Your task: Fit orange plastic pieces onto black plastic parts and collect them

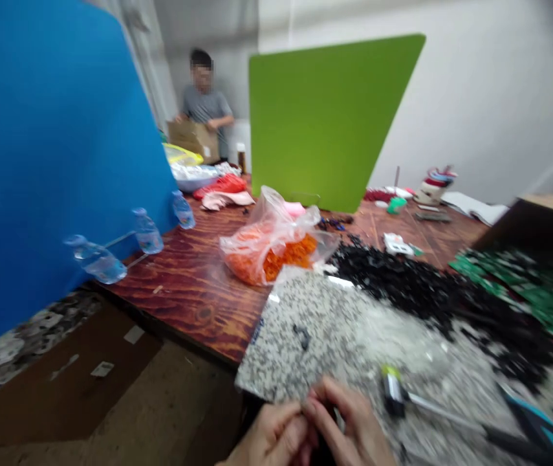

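Observation:
At the near edge of a speckled stone slab (276, 362), my left hand (273, 435) and my right hand (351, 424) meet, fingertips pressed together. Whatever they pinch, if anything, is hidden by the fingers. Just right of my right hand lies a small mallet (393, 391) with a yellow face and a dark handle. Beyond my hands a small dark piece (301, 337) rests on the slab. A spread of clear small parts (397, 333) covers the slab's middle, and a heap of black parts (397, 275) lies behind it.
A plastic bag of orange parts (276, 255) sits behind the slab. Green parts (523, 291) lie by a cardboard box (542, 220) at right. Several water bottles (99, 259) stand or lean beside a blue panel (57, 162). Behind a green panel (325, 123), a person (206, 103) handles a carton.

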Action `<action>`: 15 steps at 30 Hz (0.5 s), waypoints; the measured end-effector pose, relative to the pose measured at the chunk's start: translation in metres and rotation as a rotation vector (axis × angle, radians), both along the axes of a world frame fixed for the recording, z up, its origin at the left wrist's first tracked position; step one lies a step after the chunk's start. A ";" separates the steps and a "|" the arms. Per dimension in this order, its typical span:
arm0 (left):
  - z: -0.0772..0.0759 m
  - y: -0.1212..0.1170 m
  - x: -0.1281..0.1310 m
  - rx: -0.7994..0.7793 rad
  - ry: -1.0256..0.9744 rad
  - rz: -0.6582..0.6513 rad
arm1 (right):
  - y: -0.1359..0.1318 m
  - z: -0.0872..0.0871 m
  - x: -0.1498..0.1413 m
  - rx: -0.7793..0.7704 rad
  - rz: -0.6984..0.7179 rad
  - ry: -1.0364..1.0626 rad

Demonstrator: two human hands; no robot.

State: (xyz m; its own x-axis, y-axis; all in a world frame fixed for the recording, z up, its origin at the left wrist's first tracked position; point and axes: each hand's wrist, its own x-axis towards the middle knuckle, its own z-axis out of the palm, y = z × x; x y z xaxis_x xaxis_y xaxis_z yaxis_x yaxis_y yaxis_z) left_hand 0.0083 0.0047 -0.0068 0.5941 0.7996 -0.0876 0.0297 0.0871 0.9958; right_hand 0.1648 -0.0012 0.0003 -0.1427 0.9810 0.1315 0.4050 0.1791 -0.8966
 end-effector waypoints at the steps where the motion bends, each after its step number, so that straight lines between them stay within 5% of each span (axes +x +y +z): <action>1: -0.001 -0.001 0.000 0.017 0.015 0.011 | -0.001 0.007 0.000 0.007 0.012 -0.011; 7: -0.010 0.003 -0.005 -0.018 0.059 -0.013 | 0.011 0.017 0.007 -0.150 0.110 0.024; 15: -0.013 0.004 -0.005 -0.190 -0.013 0.096 | 0.054 0.007 0.042 0.127 -0.027 -0.501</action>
State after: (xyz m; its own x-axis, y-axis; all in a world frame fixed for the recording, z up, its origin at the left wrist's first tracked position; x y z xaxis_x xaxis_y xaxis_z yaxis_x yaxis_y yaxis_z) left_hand 0.0034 0.0088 -0.0195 0.5178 0.8227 -0.2345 -0.0010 0.2747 0.9615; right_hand 0.2071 0.0531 0.0078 -0.1932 0.9660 0.1720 0.7850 0.2574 -0.5634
